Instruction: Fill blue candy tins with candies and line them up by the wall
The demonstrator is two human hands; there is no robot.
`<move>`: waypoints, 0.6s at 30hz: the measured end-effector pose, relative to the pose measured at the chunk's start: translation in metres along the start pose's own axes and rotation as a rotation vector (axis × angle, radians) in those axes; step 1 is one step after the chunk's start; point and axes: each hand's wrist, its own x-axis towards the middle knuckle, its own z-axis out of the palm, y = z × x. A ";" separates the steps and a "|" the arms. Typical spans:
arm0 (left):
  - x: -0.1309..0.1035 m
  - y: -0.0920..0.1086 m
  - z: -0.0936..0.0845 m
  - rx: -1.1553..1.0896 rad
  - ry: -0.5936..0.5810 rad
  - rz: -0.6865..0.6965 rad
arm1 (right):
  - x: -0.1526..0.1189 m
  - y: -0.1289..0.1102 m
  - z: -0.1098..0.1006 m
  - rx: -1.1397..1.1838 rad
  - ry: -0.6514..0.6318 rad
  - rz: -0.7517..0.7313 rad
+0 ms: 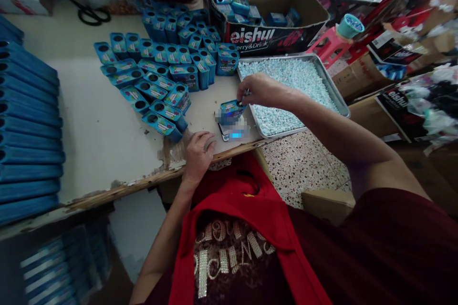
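Fingers pinched, my right hand (263, 89) is over the hole end of a small blue candy box (231, 110). Something small is between its fingertips, too small to make out. That box stands on or against a flat object (232, 131), partly blurred, near the table's front edge. A metal tray (345, 109) of pale blue and white candies (286, 74) lies under and beyond my right forearm. My left hand (199, 155) rests curled at the table edge. A greyish patch shows at its fingers, and I cannot tell what it is.
Several blue boxes (157, 76) with round holes on top stand grouped on the table (103, 147). Flat blue boxes (28, 138) are stacked at left. Black scissors (93, 15) lie at the back. A carton (265, 40) holds more boxes. A pink stool (327, 47) carries a tub (350, 26).
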 end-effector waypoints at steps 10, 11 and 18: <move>0.000 0.003 0.000 0.016 0.022 -0.013 | 0.000 -0.009 0.009 -0.023 -0.003 -0.009; 0.000 0.003 0.000 0.013 0.024 -0.011 | -0.001 -0.012 0.009 -0.021 -0.001 -0.007; -0.002 -0.001 -0.003 -0.012 0.046 0.017 | -0.015 0.034 -0.010 0.158 0.271 0.050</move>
